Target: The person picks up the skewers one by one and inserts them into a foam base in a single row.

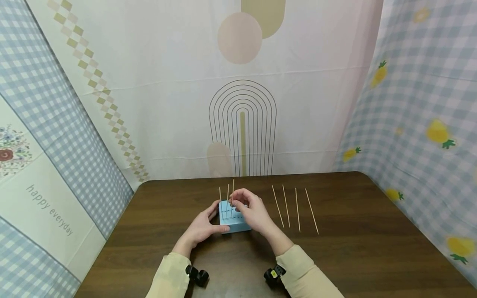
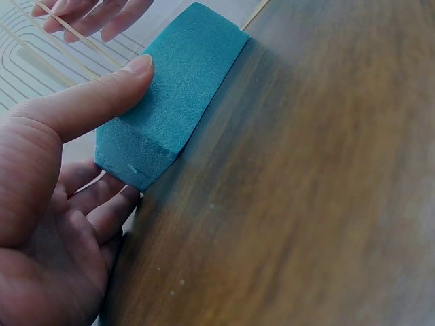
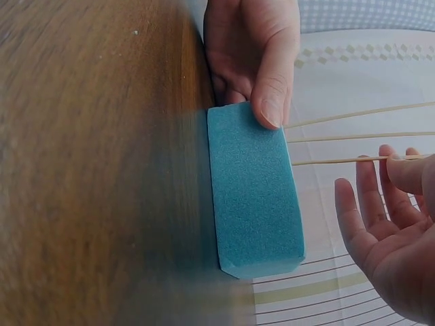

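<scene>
A light-blue foam block (image 1: pixel 238 226) with rows of small holes on top rests on the wooden table. My left hand (image 1: pixel 200 228) grips its left end, the thumb (image 2: pixel 115 87) on the front face and the fingers behind. Two thin wooden sticks (image 3: pixel 360 138) stand upright in the block's left part. A third wooden stick (image 3: pixel 326 162) stands beside them, its lower end at the block's top. Between thumb and fingertips my right hand (image 1: pixel 256 212) pinches this third stick partway up, above the block. In the head view that hand covers part of the block's right side.
Several more wooden sticks (image 1: pixel 297 210) lie spaced apart on the table (image 1: pixel 350 256), to the right of the block. A patterned cloth (image 1: pixel 179 124) hangs behind the table's far edge, with checked cloths (image 1: pixel 402 103) at the sides.
</scene>
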The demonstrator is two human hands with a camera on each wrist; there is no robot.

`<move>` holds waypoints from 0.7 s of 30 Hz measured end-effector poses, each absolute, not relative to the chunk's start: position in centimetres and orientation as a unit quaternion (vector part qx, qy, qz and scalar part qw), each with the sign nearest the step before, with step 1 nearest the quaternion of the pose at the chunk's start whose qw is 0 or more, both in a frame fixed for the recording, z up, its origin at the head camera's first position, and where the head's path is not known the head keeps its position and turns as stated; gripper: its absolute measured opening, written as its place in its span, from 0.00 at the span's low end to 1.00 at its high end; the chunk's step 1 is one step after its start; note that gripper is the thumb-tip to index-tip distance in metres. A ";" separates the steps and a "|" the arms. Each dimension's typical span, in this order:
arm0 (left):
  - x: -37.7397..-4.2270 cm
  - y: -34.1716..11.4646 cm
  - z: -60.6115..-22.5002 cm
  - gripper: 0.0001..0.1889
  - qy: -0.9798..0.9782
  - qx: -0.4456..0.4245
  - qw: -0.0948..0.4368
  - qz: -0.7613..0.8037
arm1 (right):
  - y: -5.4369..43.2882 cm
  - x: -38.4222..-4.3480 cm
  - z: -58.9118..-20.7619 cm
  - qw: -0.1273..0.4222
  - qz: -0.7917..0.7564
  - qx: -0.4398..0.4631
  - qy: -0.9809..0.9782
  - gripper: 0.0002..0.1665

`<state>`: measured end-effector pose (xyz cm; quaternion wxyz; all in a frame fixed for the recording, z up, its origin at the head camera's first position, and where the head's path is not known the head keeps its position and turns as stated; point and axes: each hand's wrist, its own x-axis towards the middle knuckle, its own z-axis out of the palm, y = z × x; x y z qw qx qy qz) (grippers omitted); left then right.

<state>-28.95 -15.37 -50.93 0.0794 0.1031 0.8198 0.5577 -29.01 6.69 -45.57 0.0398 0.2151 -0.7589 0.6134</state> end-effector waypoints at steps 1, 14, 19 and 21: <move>-28.9 -15.4 -50.9 0.57 0.820 0.104 0.079 0.557 | 6.7 -29.0 -45.5 0.039 0.613 0.213 -0.760 0.08; -28.9 -15.4 -50.9 0.57 0.816 0.107 0.082 0.562 | 6.8 -29.0 -45.5 0.053 0.596 0.211 -0.773 0.12; -29.0 -15.4 -50.9 0.57 0.817 0.106 0.083 0.560 | 6.7 -29.1 -45.6 0.059 0.599 0.202 -0.772 0.09; -29.0 -15.4 -50.9 0.57 0.819 0.105 0.083 0.559 | 6.8 -29.1 -45.5 0.060 0.600 0.202 -0.772 0.09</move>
